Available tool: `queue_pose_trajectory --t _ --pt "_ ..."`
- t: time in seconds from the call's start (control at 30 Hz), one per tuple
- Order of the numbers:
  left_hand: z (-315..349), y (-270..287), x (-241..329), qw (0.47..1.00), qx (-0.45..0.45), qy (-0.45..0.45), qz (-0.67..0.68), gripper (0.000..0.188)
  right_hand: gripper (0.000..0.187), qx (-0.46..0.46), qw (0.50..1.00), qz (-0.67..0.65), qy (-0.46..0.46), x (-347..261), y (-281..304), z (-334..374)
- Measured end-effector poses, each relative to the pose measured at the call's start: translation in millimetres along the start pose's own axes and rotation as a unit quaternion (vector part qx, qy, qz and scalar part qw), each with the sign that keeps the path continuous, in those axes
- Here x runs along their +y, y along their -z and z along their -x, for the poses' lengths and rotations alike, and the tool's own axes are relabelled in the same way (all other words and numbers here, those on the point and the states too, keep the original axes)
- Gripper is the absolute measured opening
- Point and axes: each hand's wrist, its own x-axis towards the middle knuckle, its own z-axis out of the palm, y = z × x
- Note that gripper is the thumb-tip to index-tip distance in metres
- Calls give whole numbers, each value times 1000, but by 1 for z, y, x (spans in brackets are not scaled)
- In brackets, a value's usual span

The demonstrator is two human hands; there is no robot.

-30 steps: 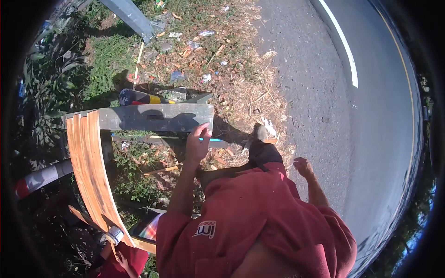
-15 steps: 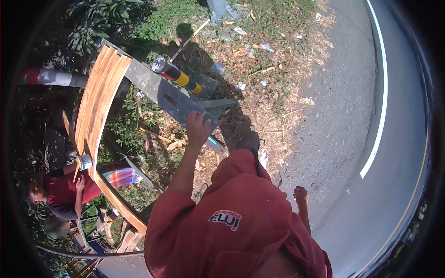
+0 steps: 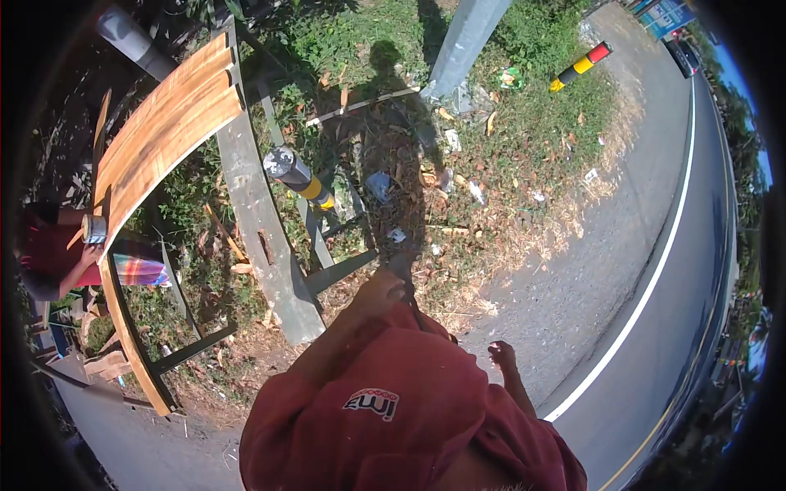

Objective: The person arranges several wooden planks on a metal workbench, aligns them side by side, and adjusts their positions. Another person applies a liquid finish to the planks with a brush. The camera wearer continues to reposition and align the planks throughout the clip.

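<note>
My left hand (image 3: pixel 383 295) is in front of my red shirt with its fingers curled in; nothing shows in them. It is apart from the end of a grey plank (image 3: pixel 266 229) and close to a dark bar (image 3: pixel 344 272) that juts from the plank's support. My right hand (image 3: pixel 502 353) hangs out at my right side over the asphalt, fingers loosely bent and apart, holding nothing visible. Several varnished wooden boards (image 3: pixel 168 131) lie side by side at the left, their far ends by the grey plank.
At the left edge another person (image 3: pixel 49 254) holds a small can (image 3: pixel 94 229) by the boards. A striped post (image 3: pixel 299 176) stands beyond the plank; a grey pole (image 3: pixel 467 45) and a second striped post (image 3: pixel 583 65) are farther off. Littered grass borders the road (image 3: pixel 655 344) on the right.
My left hand has come off the end of the grey plank and back toward my body. The view has shifted, with the boards and the other person now farther left.
</note>
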Motion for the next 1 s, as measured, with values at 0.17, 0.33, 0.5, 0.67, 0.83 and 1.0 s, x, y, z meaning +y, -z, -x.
queue_pose_trajectory --t 0.17,0.33,0.5,0.67,0.83,1.0 --pt "-49 37 18 997 51 28 -47 33 17 -32 987 -85 135 -77 65 -156" --pt "-74 107 32 944 315 95 -20 28 13 -182 963 39 197 -230 62 -268" --pt "-71 131 6 878 449 140 -91 25 24 -157 882 315 315 -433 66 -333" --pt "-93 128 21 757 605 215 -122 23 26 -140 759 322 547 -591 58 -444" --pt "-94 136 60 683 654 288 -151 20 23 -169 732 231 618 -764 35 -443" --pt "-41 168 85 569 718 372 -150 25 21 -313 650 227 654 -875 -56 -315"
